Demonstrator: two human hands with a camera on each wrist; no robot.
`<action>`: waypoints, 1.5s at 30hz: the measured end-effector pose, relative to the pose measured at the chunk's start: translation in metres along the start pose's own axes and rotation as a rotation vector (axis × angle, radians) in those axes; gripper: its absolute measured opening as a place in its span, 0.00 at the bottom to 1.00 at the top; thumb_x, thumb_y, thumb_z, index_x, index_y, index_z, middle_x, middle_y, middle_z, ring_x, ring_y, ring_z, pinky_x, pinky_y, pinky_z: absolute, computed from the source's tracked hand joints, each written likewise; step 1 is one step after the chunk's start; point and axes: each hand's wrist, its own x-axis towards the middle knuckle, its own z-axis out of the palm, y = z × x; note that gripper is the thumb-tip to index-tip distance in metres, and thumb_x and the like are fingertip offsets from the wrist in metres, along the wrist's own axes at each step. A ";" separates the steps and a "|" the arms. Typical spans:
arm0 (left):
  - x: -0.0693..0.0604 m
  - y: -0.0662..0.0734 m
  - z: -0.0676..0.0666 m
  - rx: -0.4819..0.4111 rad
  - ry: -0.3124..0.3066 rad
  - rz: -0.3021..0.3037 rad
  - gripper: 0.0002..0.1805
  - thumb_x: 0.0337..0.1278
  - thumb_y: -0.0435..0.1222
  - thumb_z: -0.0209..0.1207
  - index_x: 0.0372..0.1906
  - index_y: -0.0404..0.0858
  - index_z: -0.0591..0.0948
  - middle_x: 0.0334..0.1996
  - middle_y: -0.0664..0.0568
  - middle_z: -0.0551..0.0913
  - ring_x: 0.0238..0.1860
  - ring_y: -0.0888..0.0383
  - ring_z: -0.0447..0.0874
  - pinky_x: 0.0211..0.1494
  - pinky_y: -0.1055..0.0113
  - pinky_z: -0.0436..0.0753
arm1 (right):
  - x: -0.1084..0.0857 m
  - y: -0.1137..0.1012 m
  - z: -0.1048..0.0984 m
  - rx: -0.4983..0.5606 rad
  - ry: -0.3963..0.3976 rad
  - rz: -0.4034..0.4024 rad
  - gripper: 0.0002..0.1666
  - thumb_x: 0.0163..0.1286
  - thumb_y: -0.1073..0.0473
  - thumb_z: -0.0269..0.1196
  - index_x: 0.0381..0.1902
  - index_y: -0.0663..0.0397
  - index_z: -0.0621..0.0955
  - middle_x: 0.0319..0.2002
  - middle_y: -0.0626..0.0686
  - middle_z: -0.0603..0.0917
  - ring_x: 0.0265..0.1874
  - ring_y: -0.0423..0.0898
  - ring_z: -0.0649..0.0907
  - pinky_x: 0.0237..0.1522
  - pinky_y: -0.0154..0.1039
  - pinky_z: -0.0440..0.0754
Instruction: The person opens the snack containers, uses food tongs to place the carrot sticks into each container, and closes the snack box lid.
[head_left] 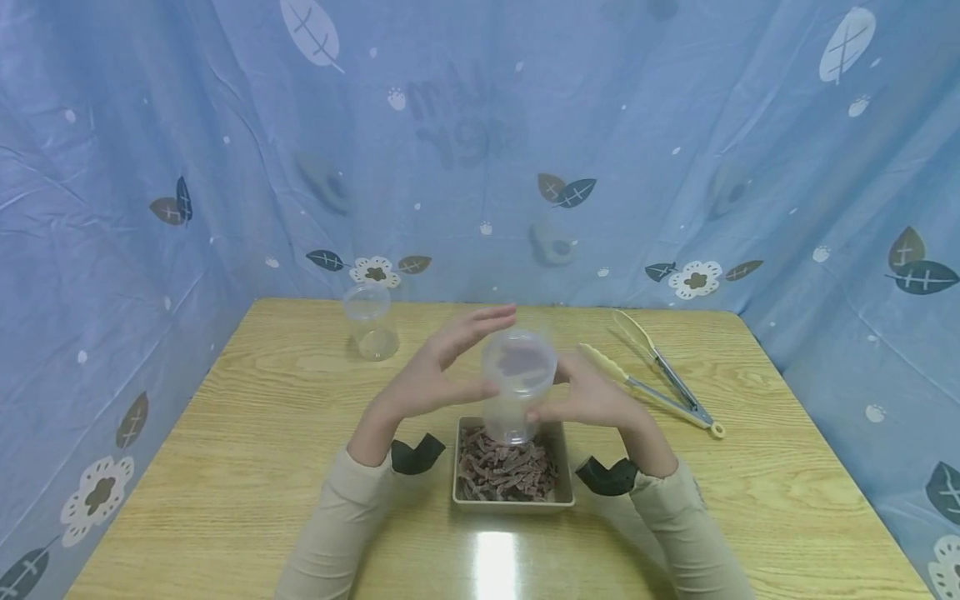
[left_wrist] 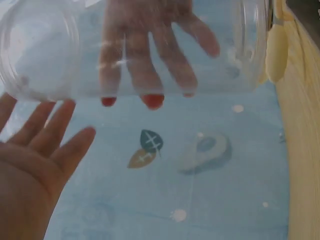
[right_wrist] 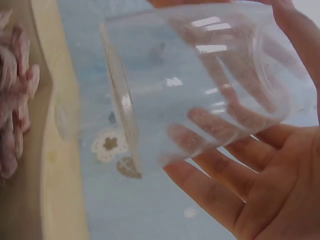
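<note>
A clear, see-through plastic jar [head_left: 516, 408] is held in the air, its base over a beige tray [head_left: 517, 505] of brownish-purple, meat-like strips [head_left: 508, 473]. My right hand [head_left: 594, 397] grips the jar's side; in the right wrist view its fingers [right_wrist: 220, 192] curl behind the wall and the thumb lies over it. My left hand [head_left: 438, 375] is at the opposite side, its thumb towards the jar and its fingers stretched out. In the left wrist view these straight fingers [left_wrist: 57, 125] reach the jar's rim end; whether they press on it, I cannot tell.
Another clear plastic jar [head_left: 372, 325] stands at the back left of the wooden table [head_left: 262, 467]. Metal tongs with cream-coloured heads [head_left: 604, 362] lie spread apart on the right. A blue patterned curtain [head_left: 480, 167] encloses the back and sides.
</note>
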 end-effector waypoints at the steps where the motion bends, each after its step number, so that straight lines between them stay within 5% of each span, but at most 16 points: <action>1: 0.000 0.000 0.000 -0.004 -0.024 0.001 0.37 0.50 0.41 0.65 0.67 0.47 0.65 0.70 0.57 0.59 0.70 0.58 0.53 0.70 0.49 0.57 | 0.000 0.000 0.000 0.008 -0.028 -0.009 0.43 0.49 0.52 0.72 0.62 0.52 0.69 0.50 0.51 0.81 0.48 0.46 0.80 0.49 0.44 0.80; 6: 0.000 -0.001 0.003 0.004 -0.105 0.028 0.36 0.50 0.41 0.65 0.66 0.46 0.66 0.69 0.56 0.62 0.70 0.57 0.56 0.70 0.50 0.58 | -0.001 -0.002 0.001 0.019 -0.092 0.007 0.44 0.50 0.50 0.72 0.63 0.53 0.67 0.49 0.50 0.81 0.48 0.45 0.80 0.51 0.44 0.79; 10: 0.000 -0.002 0.005 0.018 -0.086 0.033 0.35 0.49 0.38 0.66 0.65 0.43 0.67 0.67 0.56 0.65 0.68 0.57 0.59 0.69 0.54 0.61 | -0.002 -0.004 0.002 -0.003 -0.082 0.031 0.43 0.51 0.52 0.72 0.63 0.53 0.67 0.50 0.51 0.80 0.48 0.45 0.80 0.51 0.43 0.79; 18: 0.003 -0.002 0.013 0.122 0.079 -0.040 0.35 0.45 0.41 0.68 0.63 0.46 0.71 0.65 0.57 0.68 0.65 0.58 0.64 0.67 0.52 0.65 | 0.001 -0.005 0.006 -0.096 0.036 0.093 0.45 0.52 0.62 0.70 0.66 0.55 0.63 0.56 0.54 0.77 0.51 0.47 0.78 0.50 0.46 0.79; 24: 0.007 -0.003 0.023 0.191 0.249 -0.079 0.34 0.44 0.44 0.69 0.61 0.49 0.73 0.65 0.57 0.68 0.66 0.59 0.63 0.67 0.48 0.63 | 0.011 -0.035 0.016 -0.139 0.188 0.190 0.43 0.53 0.63 0.69 0.65 0.60 0.64 0.54 0.58 0.78 0.51 0.52 0.78 0.51 0.51 0.78; 31: 0.011 -0.004 0.033 0.223 0.388 -0.110 0.34 0.43 0.45 0.70 0.60 0.48 0.73 0.65 0.57 0.67 0.66 0.58 0.63 0.67 0.47 0.62 | 0.014 -0.003 0.028 -0.191 0.363 0.281 0.47 0.51 0.47 0.71 0.67 0.36 0.63 0.59 0.48 0.75 0.55 0.49 0.75 0.52 0.53 0.78; 38: 0.012 -0.002 0.033 0.227 0.382 -0.140 0.36 0.43 0.45 0.69 0.63 0.49 0.71 0.68 0.58 0.61 0.68 0.57 0.59 0.67 0.44 0.61 | 0.015 -0.004 0.028 -0.164 0.389 0.304 0.49 0.51 0.53 0.72 0.68 0.43 0.62 0.62 0.54 0.72 0.59 0.54 0.72 0.54 0.56 0.76; 45: 0.007 0.001 0.016 0.192 0.300 -0.132 0.36 0.47 0.42 0.68 0.64 0.49 0.68 0.69 0.59 0.61 0.69 0.61 0.56 0.68 0.45 0.58 | 0.011 -0.006 0.017 -0.106 0.343 0.320 0.47 0.51 0.54 0.72 0.67 0.43 0.63 0.60 0.53 0.73 0.59 0.52 0.73 0.54 0.52 0.76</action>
